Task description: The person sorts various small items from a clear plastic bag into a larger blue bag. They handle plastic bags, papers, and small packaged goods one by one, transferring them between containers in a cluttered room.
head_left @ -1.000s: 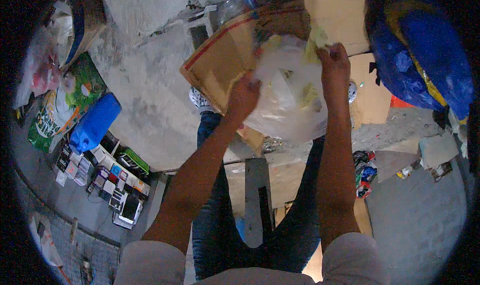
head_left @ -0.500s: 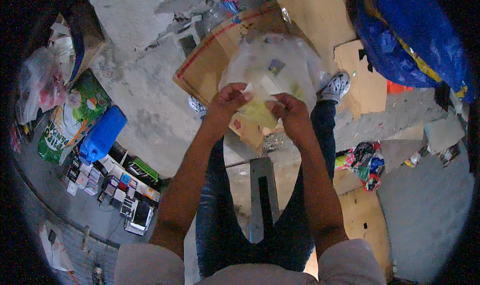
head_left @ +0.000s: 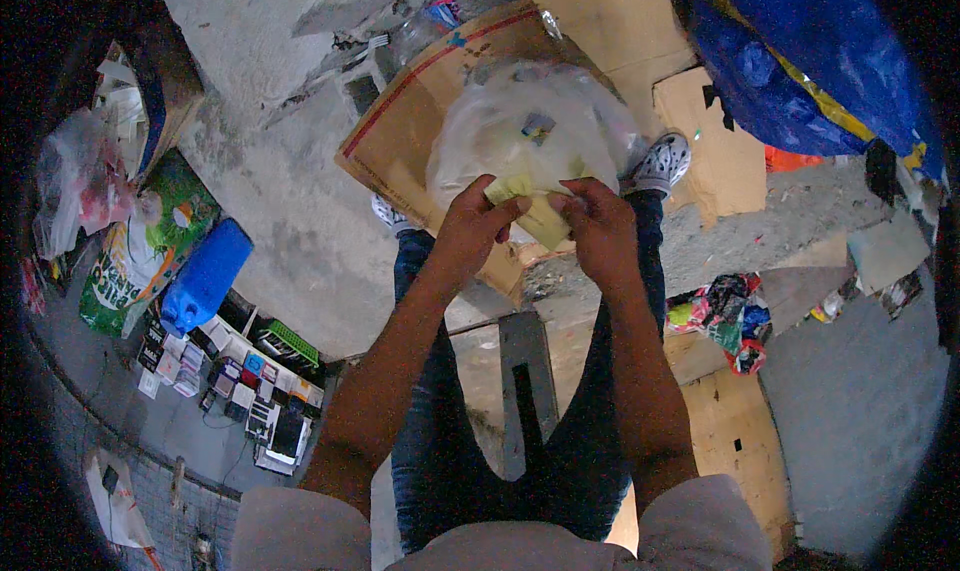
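A crumpled pale-yellow paper (head_left: 536, 218) is held in front of me between my left hand (head_left: 472, 226) and my right hand (head_left: 595, 226). Each hand grips one side of it, thumbs over the paper and fingers curled. Just beyond my hands, a cloudy white plastic bag (head_left: 510, 121) with loose scraps visible inside rests on a brown cardboard piece (head_left: 408, 141) between my two shoes (head_left: 660, 161); what lies under the bag is hidden.
A large blue tarp (head_left: 800, 61) is at upper right, near colourful crumpled scraps (head_left: 730, 316). At left are a blue container (head_left: 208, 271), a green sack (head_left: 130, 281), a clear bag (head_left: 70, 191) and several small boxes (head_left: 240, 391) beside a green rack (head_left: 285, 341).
My right hand has come down and inward from the bag's upper right to join my left hand on the yellow paper. Since the half-second-ago frame, both hands have shifted only slightly.
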Action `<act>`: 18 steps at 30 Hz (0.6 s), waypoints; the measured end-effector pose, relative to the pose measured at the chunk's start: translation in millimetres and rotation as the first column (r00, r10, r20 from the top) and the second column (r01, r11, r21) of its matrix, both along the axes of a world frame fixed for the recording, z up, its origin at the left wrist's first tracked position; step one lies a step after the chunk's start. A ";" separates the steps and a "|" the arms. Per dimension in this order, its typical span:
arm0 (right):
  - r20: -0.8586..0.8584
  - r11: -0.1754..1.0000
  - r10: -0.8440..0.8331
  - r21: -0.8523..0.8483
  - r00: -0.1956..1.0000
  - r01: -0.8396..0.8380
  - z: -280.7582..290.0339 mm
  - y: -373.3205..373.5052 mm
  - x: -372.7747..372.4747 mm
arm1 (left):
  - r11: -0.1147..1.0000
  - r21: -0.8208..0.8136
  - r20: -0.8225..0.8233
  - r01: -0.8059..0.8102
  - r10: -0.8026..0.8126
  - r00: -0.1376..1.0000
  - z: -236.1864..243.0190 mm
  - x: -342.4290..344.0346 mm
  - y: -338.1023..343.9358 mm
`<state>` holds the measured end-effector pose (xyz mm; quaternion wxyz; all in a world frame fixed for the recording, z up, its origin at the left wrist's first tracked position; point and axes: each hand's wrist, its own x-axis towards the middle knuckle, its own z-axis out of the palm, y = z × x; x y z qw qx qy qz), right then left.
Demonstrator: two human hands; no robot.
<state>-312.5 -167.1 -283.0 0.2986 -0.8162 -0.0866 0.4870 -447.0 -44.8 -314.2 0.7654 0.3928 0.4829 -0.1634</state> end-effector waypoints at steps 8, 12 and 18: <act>0.784 0.969 -0.215 0.246 0.582 0.026 144.6 -8.6 168.3 | 0.589 0.759 0.232 -0.277 0.152 0.961 -152.1 -75.8 20.0; 0.921 0.905 -0.300 0.357 0.248 -0.232 212.8 0.2 268.4 | 0.675 0.735 -0.029 0.067 -0.068 0.997 -137.0 -32.4 36.1; 0.824 0.843 0.537 -0.519 0.182 -0.142 229.7 -23.5 408.3 | 0.890 0.281 0.324 -0.359 0.264 0.908 -48.1 46.1 28.0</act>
